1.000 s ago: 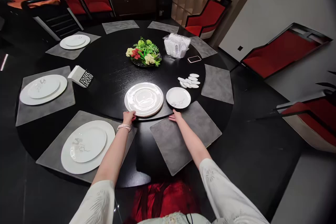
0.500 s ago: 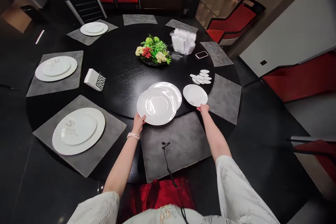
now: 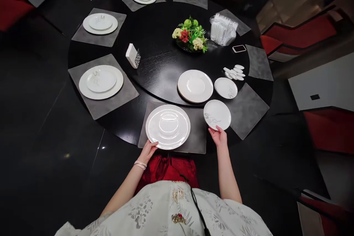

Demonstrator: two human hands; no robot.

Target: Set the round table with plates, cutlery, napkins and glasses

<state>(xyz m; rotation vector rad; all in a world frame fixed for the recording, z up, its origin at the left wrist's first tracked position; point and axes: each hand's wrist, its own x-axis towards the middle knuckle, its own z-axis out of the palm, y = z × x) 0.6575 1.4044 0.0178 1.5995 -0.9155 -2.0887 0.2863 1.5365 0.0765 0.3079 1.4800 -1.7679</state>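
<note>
My left hand [image 3: 149, 151] is closed on the near left rim of a large white plate [image 3: 181, 129], which is over the grey placemat [image 3: 198, 141] in front of me. I cannot tell whether the plate touches the mat. In my right hand [image 3: 218, 135] is a smaller white plate [image 3: 217, 114] with a grey pattern, gripped at its near edge with the thumb on top. Just beyond, on the black turntable, sit a stack of large white plates [image 3: 186, 87] and a stack of small patterned plates [image 3: 224, 85].
White spoons [image 3: 235, 72], a phone [image 3: 239, 48], a plastic-wrapped bundle [image 3: 223, 31], a flower arrangement [image 3: 190, 36] and a napkin holder [image 3: 133, 56] stand on the turntable. Several placemats ring the table; those on the left bear paired plates [image 3: 117, 88]. Red chairs [image 3: 298, 38] surround it.
Both hands have drawn back toward me, each lifting a plate away from its stack. The large plate has come over the near placemat. The camera view has shifted too.
</note>
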